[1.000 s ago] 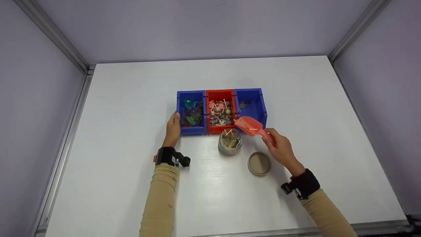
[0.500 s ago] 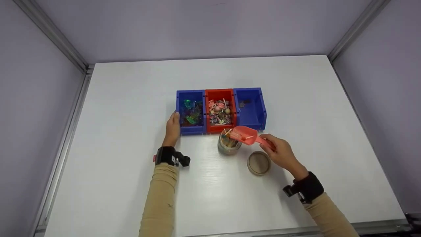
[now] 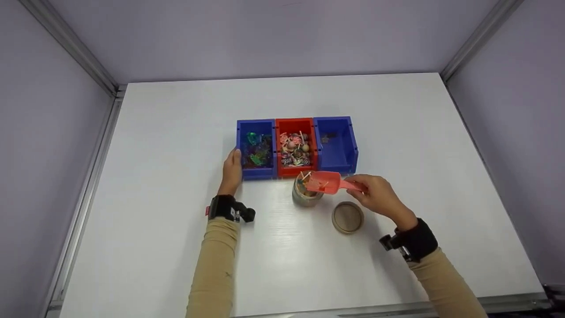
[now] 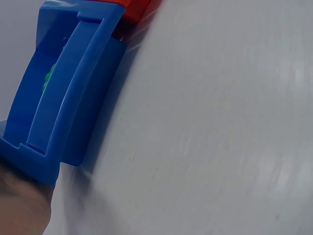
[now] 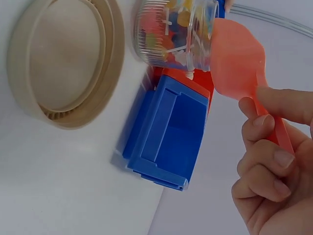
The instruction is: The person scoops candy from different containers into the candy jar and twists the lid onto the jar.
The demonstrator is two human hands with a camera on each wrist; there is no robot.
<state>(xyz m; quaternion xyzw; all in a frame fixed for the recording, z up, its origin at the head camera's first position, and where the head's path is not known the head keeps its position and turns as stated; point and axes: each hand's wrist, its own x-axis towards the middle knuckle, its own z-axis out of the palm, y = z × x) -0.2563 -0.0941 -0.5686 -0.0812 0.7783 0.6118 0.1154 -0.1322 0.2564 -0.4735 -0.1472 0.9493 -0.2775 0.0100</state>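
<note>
My right hand holds a pink scoop by its handle, seen close up in the right wrist view with the fingers curled round it. The scoop's front edge lies over the mouth of a clear ribbed jar, which contains colourful candies and white sticks. At the left, my left hand rests against the outer side of a blue bin of green and dark translucent pieces; its far fingers are hidden. Beside that bin sits a red bin full of small lollipops.
A second blue bin, with a few small pieces at its back, adjoins the red one on the right. A round beige lid lies on the white table, right of the jar. Pale walls enclose the table's back and sides.
The scoop has come down and left from the bins' front edge to the jar's mouth, then turned more level and tipped toward it. The left hand stays against the bin.
</note>
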